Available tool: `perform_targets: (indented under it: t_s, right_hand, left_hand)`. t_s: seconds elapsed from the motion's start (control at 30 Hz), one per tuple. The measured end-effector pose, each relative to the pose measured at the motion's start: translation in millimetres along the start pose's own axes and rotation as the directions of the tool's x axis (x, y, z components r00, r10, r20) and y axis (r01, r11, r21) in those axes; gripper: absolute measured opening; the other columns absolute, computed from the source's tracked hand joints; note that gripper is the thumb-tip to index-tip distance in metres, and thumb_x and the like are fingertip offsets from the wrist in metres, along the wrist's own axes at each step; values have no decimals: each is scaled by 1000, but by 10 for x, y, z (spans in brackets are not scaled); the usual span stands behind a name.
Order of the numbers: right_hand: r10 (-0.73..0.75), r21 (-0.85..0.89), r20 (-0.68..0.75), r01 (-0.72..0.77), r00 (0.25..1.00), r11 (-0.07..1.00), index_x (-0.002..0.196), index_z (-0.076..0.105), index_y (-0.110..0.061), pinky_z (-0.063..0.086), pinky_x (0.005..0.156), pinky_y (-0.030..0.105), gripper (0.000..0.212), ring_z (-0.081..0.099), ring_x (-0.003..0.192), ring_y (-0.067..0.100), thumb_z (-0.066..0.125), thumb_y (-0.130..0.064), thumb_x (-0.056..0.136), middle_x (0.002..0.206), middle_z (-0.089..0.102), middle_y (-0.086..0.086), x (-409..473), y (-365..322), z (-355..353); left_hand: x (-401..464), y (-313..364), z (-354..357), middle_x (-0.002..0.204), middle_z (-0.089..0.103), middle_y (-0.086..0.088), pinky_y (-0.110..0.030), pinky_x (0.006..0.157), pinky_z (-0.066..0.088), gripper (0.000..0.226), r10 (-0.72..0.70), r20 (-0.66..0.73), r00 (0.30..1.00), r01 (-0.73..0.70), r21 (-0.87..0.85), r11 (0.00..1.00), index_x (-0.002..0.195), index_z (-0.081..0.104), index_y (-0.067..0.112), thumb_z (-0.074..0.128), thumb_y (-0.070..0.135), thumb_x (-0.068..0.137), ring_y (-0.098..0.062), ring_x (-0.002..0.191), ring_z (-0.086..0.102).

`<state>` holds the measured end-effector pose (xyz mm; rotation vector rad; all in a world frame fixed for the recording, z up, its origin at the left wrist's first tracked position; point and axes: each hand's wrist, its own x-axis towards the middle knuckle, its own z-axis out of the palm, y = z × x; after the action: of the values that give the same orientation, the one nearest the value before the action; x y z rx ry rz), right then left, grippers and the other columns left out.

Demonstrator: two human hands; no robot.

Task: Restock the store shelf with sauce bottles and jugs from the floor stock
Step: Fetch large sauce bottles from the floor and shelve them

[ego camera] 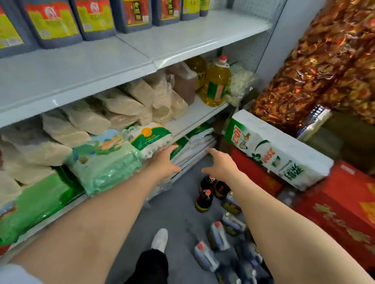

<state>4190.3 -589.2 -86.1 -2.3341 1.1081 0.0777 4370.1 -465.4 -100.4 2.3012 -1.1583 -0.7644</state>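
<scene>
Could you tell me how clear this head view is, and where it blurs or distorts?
Head view: wide-angle bending curves the shelf edge; lighting is even and soft; the left hand and right hand look slightly smeared; the jugs on the floor are soft, their labels unreadable.

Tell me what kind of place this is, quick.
Most likely a small grocery store aisle: white metal shelving holds rows of labelled dark sauce jugs, bagged goods and cooking oil fill the lower shelves, and more sauce bottles stand on the floor.
</scene>
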Motion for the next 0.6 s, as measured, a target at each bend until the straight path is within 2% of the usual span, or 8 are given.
perform_targets:
  t_s: [0.13,0.23,0.33,0.5,0.6]
  right_hand:
    - [113,4,-24,-112,993,994,153,36,-21,48,101,42,82,47,134,32,79,-33,84,146,53,9,542,353,90]
    - [241,27,22,-242,970,970,153,36,-20,48,102,42,78,48,134,32,77,-30,86,144,55,8,927,599,195]
    - [356,63,82,-361,931,930,152,38,-19,47,105,44,77,47,135,31,77,-25,86,146,53,8,1218,826,395]
    - [465,153,152,-486,872,861,149,42,-17,51,96,46,64,52,129,32,69,-24,91,142,55,10,1462,1194,921]
    - [514,207,171,-541,841,816,135,52,-18,54,87,48,51,62,114,37,69,-32,89,125,65,11,1482,1433,1339]
  left_hand:
    - [797,-9,348,152,35,-4,-29,100,37,89,16,131,991,-17,3,1000,153,33,30,82,28,78,-26,138,39]
    - [1353,-54,567,155,35,-10,-36,109,36,89,11,241,971,-10,-4,1000,152,36,28,84,29,76,-28,141,35]
    - [1774,-174,726,153,37,-9,-38,107,39,85,-23,348,937,13,31,999,149,37,30,83,30,78,-29,139,38]
    - [2337,-488,1087,147,41,-11,-40,104,44,83,-74,457,886,32,100,994,151,37,29,81,32,80,-30,130,47]
    - [2536,-701,1424,150,42,-8,-40,104,44,80,-63,499,864,19,94,995,150,38,28,79,39,82,-28,135,44]
